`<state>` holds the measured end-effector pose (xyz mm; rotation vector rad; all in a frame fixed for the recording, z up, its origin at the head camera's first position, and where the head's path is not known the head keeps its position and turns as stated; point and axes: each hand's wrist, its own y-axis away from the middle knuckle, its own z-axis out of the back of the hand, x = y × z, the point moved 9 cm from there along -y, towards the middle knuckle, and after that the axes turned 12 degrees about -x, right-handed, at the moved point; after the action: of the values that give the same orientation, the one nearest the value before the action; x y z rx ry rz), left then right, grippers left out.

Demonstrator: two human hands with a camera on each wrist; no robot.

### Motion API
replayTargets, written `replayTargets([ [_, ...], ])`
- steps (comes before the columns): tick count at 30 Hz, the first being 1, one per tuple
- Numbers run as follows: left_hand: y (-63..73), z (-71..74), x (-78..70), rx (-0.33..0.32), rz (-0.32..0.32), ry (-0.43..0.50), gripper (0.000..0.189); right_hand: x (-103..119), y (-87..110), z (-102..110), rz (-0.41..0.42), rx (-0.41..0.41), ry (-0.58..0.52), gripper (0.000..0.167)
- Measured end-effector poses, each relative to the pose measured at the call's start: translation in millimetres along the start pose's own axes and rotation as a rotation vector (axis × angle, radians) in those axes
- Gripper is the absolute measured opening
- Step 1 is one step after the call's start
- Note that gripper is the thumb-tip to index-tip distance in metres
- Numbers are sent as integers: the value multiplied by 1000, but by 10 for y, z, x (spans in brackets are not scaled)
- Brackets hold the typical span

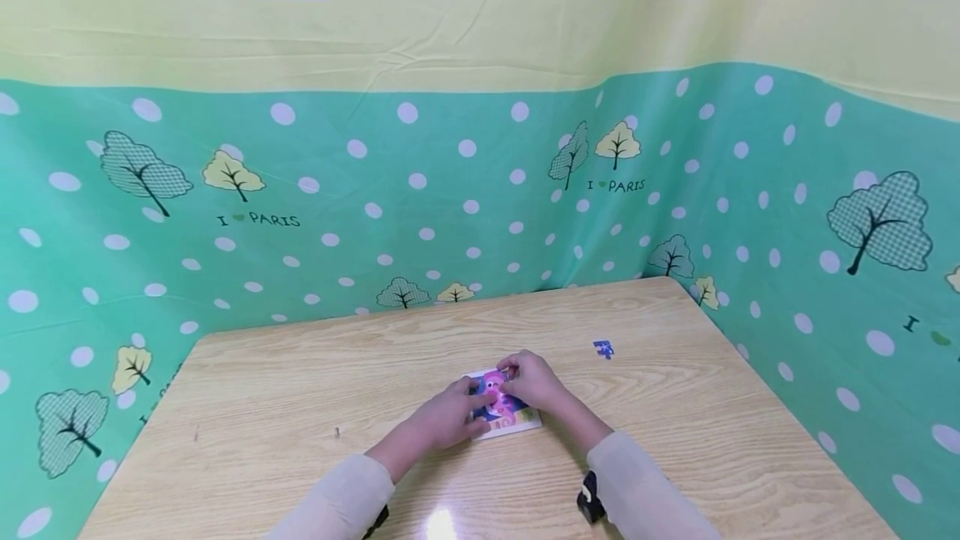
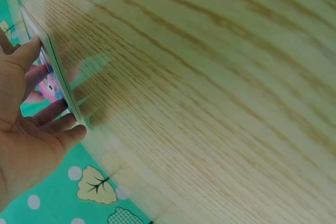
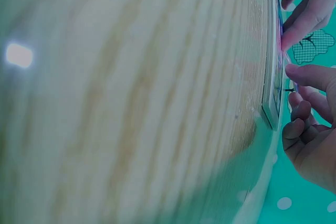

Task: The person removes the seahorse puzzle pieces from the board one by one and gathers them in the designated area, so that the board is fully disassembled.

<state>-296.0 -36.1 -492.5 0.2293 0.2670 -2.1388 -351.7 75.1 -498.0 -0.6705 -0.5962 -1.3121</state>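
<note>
A small jigsaw puzzle board (image 1: pixel 517 421) with a pink cartoon figure and a pale border lies flat on the table. My left hand (image 1: pixel 450 417) holds it at the left side, the thumb at the near edge and one finger stretched onto the picture. In the left wrist view, the left hand's fingertips (image 2: pixel 77 132) sit at the board's rim. Over the upper right corner, my right hand (image 1: pixel 534 382) pinches a small puzzle piece (image 3: pixel 295 85) between thumb and index finger, mostly hidden by them. Its other fingers are curled.
Blue puzzle pieces (image 1: pixel 603 348) lie on the wooden table (image 1: pixel 675 407), right of the board and farther back. A small dark mark (image 1: pixel 337 432) shows at the left. Green dotted cloth (image 1: pixel 420 215) hangs behind the table and along its right side.
</note>
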Motion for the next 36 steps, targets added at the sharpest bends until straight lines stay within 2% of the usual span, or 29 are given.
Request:
replayTargets([
  [6, 2, -9, 1, 0, -2, -9, 50, 15, -10, 10, 14, -4, 25, 28],
  [14, 7, -46, 36, 16, 30, -6, 51, 5, -8, 72, 27, -29, 49, 31],
  [26, 0, -62, 49, 6, 28, -4, 49, -34, -20, 121, 61, -26, 70, 30],
  [36, -7, -72, 64, 10, 44, 6, 50, -98, -20, 197, 35, -39, 85, 32],
])
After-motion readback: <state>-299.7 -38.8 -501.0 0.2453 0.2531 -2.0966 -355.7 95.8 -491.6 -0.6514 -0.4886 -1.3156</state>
